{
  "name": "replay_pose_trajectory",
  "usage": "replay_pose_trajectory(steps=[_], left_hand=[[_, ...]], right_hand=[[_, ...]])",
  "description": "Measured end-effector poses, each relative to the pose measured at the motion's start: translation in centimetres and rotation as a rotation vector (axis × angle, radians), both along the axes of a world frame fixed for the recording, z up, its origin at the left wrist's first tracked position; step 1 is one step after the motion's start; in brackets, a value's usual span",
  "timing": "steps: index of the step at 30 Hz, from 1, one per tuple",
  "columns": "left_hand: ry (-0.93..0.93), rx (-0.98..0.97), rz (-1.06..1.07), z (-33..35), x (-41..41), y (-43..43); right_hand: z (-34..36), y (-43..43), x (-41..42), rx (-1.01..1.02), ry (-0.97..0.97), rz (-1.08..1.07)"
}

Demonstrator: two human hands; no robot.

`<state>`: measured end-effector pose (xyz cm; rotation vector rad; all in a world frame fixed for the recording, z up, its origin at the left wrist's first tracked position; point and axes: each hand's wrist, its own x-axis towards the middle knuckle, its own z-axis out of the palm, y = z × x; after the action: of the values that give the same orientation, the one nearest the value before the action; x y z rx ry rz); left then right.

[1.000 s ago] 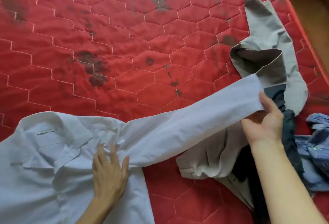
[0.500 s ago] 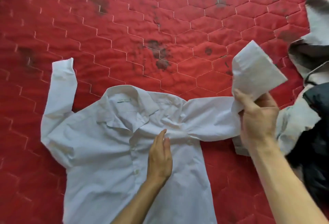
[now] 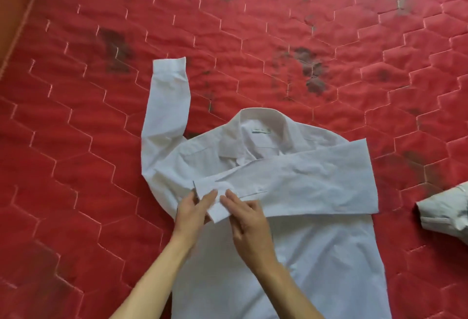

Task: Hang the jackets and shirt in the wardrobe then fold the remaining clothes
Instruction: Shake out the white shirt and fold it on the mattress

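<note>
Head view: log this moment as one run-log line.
shirt on mattress | sleeve folded across chest | left hand at cuff, grip unclear | right hand flat on cuff | other sleeve unfolded

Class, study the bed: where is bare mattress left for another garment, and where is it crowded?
Free: the red mattress beyond the collar of the shirt, and the strip left of the raised sleeve. A narrower gap lies between the shirt and the grey garment at right. Crowded: the folded sleeve, where the left hand and right hand meet.
</note>
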<state>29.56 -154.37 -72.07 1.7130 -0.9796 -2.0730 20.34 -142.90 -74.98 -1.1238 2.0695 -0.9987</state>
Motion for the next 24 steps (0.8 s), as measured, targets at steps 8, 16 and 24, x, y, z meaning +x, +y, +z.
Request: replay_pose_trajectory(steps=[8,16,24], left_hand=[[-0.328,-0.249,-0.172,-3.6,7.2,-4.0],[-0.706,-0.536,0.044,-4.5,6.6,-9.0],[-0.355,-0.029,0.110,-5.2,5.9,-16.2]], right_hand=[[-1.2,-1.2,3.7,0.309,0.004,0.259],[-2.2,-5.6,2.3,0.323,0.043,0.127],[-0.9,-18.1,2.3,0.191,-0.010,0.130]])
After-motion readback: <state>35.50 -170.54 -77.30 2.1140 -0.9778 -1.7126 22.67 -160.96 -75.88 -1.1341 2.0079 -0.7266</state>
